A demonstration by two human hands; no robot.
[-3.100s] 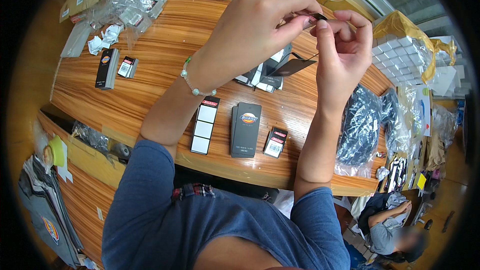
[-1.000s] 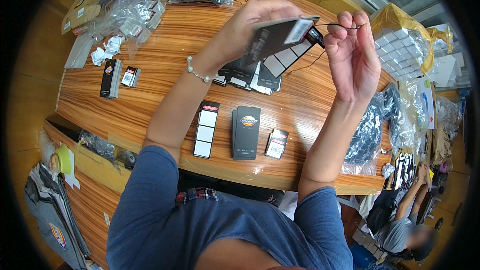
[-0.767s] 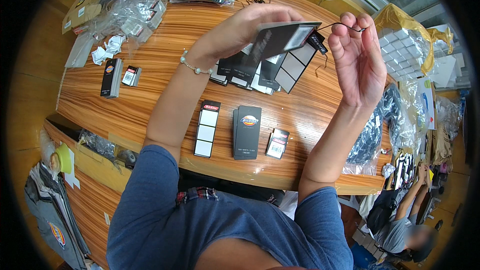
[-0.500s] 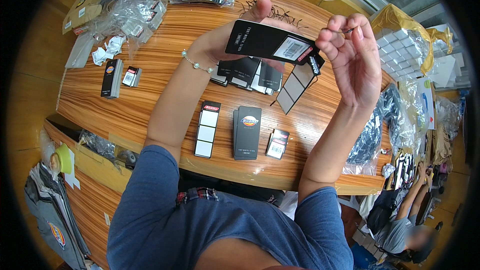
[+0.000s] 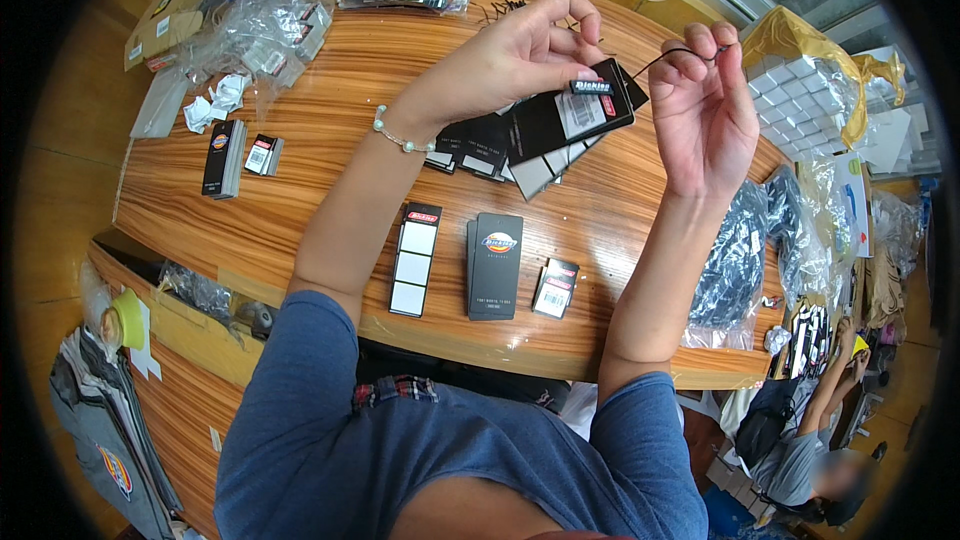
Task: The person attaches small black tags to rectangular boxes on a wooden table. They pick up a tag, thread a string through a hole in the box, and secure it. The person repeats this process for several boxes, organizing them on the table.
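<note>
My left hand [image 5: 540,55] is raised over the table, thumb and fingers pinching a small black string lock [image 5: 592,88] against the top of a black hang tag [image 5: 535,132] with a white barcode label. A strip of white panels [image 5: 545,172] hangs behind that tag. My right hand [image 5: 705,110] pinches the end of a thin black string [image 5: 655,61], which runs taut from the tag. Under the tags lie several black cards [image 5: 470,145]. Nearer me are a white-panelled card [image 5: 414,265], a few dark grey tags [image 5: 497,270] and small barcode tags [image 5: 555,288].
On the left stand a stack of long tags [image 5: 224,160], a stack of small tags [image 5: 262,154] and crumpled paper [image 5: 225,95]. Plastic-bagged goods [image 5: 725,270] line the right edge, below a bag of white boxes [image 5: 810,90]. A person [image 5: 815,450] works at far right.
My left hand has shifted from beneath the hang tag to its top end, now on the string lock. The tag has turned, and the string is drawn out toward my right hand.
</note>
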